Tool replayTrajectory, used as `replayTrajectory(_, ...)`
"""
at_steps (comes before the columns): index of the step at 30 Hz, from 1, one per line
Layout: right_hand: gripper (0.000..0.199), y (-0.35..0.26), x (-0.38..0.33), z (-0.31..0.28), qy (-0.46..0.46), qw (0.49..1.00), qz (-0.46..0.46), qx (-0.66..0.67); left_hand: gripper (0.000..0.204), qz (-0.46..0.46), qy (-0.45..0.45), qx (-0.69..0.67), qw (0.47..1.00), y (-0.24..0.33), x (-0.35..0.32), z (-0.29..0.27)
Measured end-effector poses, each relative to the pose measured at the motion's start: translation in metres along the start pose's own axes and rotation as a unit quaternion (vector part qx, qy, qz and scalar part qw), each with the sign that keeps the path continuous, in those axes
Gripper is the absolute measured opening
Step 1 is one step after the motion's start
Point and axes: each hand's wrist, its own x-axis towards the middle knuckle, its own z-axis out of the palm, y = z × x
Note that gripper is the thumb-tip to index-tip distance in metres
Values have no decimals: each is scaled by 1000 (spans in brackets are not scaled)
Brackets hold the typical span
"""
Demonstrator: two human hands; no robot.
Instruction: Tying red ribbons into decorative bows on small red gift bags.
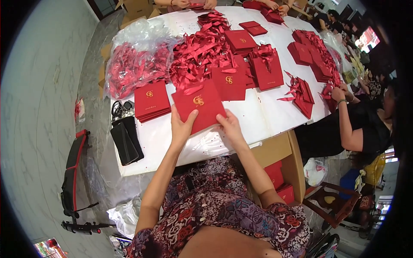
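Between my two hands is a flat red paper gift bag with a gold emblem, held above the near side of the table. My left hand grips its left lower edge, thumb on the front. At the right lower corner my right hand pinches it, thumb also on the front. A neat stack of matching red bags lies to the left. Just beyond the held bag, another red bag lies before a heap of red ribbons.
The white-covered table bears a clear plastic sack of red ribbons and a black pouch. An open cardboard box with red bags stands near my right arm. A person works at the right; others' hands show at the far edge.
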Motion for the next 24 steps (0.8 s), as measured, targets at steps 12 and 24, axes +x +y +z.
replayTrajectory(12,48,-13,107,-108,335,753,-325,-465,39,21,-37,193,980,-50,-32,-33)
replayTrajectory(24,18,2,79,-6,38,788,-360,-498,57,265,82,564,778,-10,25,-86)
